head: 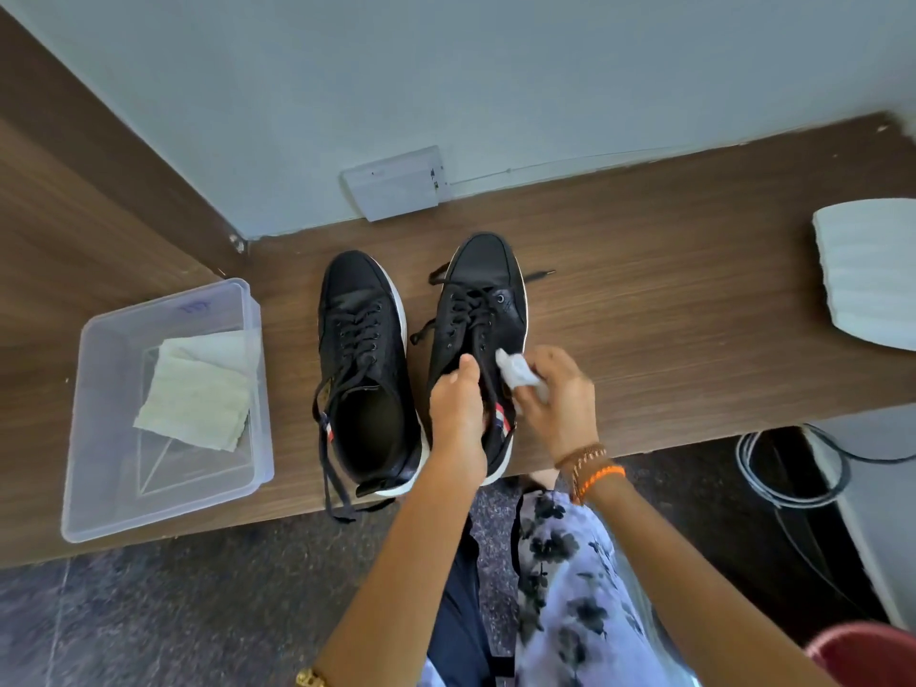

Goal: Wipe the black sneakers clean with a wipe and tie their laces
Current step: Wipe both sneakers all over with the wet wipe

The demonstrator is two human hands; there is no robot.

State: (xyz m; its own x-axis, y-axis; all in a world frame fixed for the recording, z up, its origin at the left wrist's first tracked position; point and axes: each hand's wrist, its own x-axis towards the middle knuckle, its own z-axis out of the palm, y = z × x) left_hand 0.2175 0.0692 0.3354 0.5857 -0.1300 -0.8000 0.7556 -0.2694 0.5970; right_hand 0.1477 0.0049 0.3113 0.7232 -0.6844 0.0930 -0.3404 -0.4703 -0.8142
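Two black sneakers with white soles stand side by side on the wooden bench, toes pointing at the wall. The left sneaker (364, 359) is untouched, its laces loose and trailing over the bench edge. My left hand (458, 414) grips the right sneaker (483, 300) at its opening, fingers inside the collar. My right hand (555, 399) holds a crumpled white wipe (515, 370) pressed against that sneaker's right side. The right sneaker's laces lie untied, ends spread on the bench.
A clear plastic tub (99, 438) holding a folded white cloth (198, 389) sits on the bench at left. A white ribbed object (872, 275) stands at the right. A wall socket plate (396, 183) is behind the shoes. Cables (788, 468) hang below right.
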